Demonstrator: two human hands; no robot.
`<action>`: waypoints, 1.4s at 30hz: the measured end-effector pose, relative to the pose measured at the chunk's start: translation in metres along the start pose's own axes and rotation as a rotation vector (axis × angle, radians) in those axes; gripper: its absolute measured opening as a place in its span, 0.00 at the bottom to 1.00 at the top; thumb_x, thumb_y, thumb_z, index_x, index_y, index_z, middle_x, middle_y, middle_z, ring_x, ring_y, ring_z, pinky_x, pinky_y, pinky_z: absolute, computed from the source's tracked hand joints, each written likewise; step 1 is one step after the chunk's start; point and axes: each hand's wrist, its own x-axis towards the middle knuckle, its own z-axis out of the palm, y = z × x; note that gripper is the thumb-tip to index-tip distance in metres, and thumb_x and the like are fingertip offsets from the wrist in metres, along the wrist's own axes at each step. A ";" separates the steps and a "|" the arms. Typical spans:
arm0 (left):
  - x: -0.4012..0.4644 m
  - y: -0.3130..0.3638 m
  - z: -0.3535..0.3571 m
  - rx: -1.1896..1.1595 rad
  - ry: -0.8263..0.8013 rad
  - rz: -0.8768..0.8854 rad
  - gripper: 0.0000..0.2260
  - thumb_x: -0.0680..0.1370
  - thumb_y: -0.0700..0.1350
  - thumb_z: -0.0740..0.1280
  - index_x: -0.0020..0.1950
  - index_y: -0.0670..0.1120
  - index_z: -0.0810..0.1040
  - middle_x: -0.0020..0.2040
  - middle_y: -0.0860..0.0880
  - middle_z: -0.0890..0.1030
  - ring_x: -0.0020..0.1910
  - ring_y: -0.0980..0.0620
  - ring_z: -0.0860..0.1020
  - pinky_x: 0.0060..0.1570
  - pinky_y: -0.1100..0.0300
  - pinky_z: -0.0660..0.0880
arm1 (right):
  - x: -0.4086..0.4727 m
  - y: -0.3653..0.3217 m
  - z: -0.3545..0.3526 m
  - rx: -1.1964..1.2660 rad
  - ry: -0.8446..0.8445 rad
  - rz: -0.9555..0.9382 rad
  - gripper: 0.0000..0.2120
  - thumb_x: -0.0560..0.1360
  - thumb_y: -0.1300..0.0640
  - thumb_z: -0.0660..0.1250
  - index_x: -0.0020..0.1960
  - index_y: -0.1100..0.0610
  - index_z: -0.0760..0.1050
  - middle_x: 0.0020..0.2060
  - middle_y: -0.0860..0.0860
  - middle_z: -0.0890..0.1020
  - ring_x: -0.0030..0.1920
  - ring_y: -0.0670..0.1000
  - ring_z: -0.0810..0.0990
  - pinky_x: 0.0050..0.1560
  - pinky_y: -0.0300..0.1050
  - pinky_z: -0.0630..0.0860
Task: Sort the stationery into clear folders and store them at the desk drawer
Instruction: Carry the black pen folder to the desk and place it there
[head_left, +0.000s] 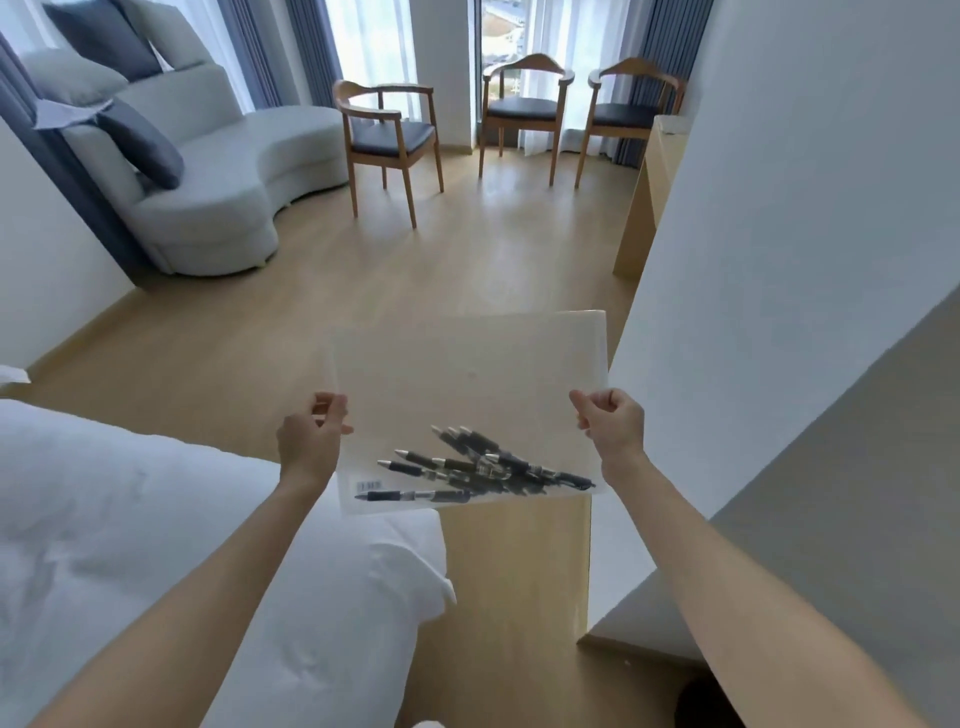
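Observation:
A clear folder (467, 379) hangs in the air in front of me, roughly level, above the wooden floor. Several black pens (483, 470) lie bunched inside it at its near right corner. My left hand (311, 436) pinches the folder's left edge. My right hand (613, 423) pinches its right edge. A small barcode sticker (368, 486) shows at the folder's near left corner. No drawer is in view.
A white bed (156, 545) fills the lower left. A white wall (805, 260) rises on the right, with a light wooden desk (641, 208) beyond its corner. Three wooden chairs (395, 140) and a pale sofa (218, 171) stand at the far end by the windows.

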 end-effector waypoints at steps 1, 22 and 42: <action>0.012 0.000 0.004 0.006 0.021 -0.004 0.08 0.80 0.46 0.63 0.49 0.41 0.76 0.41 0.46 0.80 0.34 0.57 0.78 0.36 0.61 0.70 | 0.013 -0.001 0.008 0.000 -0.014 0.008 0.12 0.72 0.58 0.71 0.36 0.57 0.68 0.30 0.53 0.73 0.35 0.52 0.72 0.43 0.48 0.70; 0.385 0.063 0.237 -0.102 -0.225 0.045 0.06 0.78 0.47 0.67 0.46 0.44 0.77 0.39 0.49 0.80 0.33 0.56 0.79 0.36 0.63 0.70 | 0.364 -0.064 0.103 -0.003 0.239 0.071 0.12 0.73 0.60 0.71 0.36 0.58 0.69 0.31 0.55 0.74 0.33 0.51 0.72 0.39 0.43 0.72; 0.741 0.166 0.444 -0.084 -0.186 0.002 0.05 0.78 0.46 0.66 0.43 0.49 0.76 0.40 0.48 0.81 0.36 0.51 0.81 0.46 0.51 0.75 | 0.802 -0.159 0.222 0.052 0.137 0.087 0.13 0.72 0.62 0.71 0.35 0.60 0.68 0.29 0.54 0.72 0.31 0.50 0.69 0.38 0.41 0.71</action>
